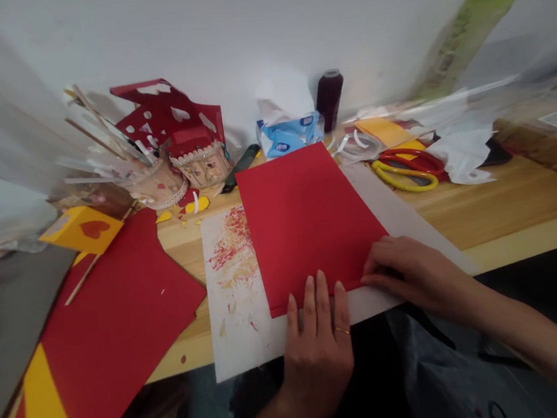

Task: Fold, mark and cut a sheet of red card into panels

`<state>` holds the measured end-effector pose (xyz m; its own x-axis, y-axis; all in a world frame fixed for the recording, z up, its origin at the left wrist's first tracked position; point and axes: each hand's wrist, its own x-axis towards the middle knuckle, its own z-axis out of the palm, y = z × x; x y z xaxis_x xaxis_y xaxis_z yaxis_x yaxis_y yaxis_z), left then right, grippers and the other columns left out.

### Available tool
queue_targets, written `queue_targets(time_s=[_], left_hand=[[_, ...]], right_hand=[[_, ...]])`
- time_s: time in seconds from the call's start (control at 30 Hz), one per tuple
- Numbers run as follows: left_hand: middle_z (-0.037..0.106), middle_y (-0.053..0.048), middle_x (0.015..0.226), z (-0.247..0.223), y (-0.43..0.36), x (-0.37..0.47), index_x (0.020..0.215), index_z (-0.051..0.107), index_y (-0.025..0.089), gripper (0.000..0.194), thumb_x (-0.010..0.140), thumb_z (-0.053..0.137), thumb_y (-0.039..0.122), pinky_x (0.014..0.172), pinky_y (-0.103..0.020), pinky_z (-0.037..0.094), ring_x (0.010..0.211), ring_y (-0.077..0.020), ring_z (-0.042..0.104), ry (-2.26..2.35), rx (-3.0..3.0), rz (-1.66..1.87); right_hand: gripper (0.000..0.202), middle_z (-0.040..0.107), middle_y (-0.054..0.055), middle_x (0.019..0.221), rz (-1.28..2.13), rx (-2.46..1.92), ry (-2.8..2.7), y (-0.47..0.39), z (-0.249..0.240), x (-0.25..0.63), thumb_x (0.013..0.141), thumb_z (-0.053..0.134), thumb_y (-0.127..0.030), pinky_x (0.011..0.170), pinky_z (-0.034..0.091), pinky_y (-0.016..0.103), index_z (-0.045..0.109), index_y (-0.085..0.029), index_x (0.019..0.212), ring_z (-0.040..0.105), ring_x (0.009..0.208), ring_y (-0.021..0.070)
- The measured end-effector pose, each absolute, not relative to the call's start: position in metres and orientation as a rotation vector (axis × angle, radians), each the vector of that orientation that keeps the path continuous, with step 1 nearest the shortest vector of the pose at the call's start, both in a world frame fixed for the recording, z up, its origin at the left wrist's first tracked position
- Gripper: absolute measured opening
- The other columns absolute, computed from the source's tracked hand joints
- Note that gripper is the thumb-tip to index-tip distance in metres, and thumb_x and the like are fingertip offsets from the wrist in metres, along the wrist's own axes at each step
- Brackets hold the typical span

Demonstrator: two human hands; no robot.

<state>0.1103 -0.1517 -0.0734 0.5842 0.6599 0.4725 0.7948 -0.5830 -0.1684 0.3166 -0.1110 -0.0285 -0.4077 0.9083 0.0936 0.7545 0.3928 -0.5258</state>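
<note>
Red card mid-tabletop, hands at 6 and 4 o'clock.
Left hand: grip spread flat on near edge, clasping nothing. Right hand: grip curled over the 4 o'clock corner; cannot tell whether it pinches. Judgement: anchor left, keep edges flush, press evenly. Corner hidden under right fingers; layer count unclear; left forearm cut off.

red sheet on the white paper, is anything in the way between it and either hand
Nothing visible: the left hand rests at the near edge of the red sheet, and the right hand touches it by its near right corner.
</note>
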Motion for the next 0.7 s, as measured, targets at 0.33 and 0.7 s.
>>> queue_targets(time_s=[0.33,0.7], left_hand=[[0.050,-0.014,0.134,-0.063,-0.146,0.131,0.126,0.051,0.005,0.044,0.092,0.045,0.031,0.099,-0.042,0.041,0.124,-0.0267,0.048,-1.006,-2.567,-0.593],[0.055,-0.015,0.129,-0.078,-0.145,0.142,0.117,0.059,0.006,0.033,0.092,0.042,0.018,0.107,-0.046,0.027,0.118,-0.0277,0.053,-1.042,-2.493,-0.706]], right_hand=[[0.021,0.059,0.003,0.071,0.509,-1.417,-2.286,-0.114,-0.029,0.319,0.090,0.049,-0.031,0.065,0.038,0.032,0.055,-0.020,0.074,0.053,0.070,0.0177],[0.006,0.059,0.005,0.087,0.462,-1.319,-2.137,-0.136,-0.031,0.361,0.087,0.055,-0.025,0.066,0.048,0.026,0.060,-0.022,0.089,0.058,0.080,0.0146]])
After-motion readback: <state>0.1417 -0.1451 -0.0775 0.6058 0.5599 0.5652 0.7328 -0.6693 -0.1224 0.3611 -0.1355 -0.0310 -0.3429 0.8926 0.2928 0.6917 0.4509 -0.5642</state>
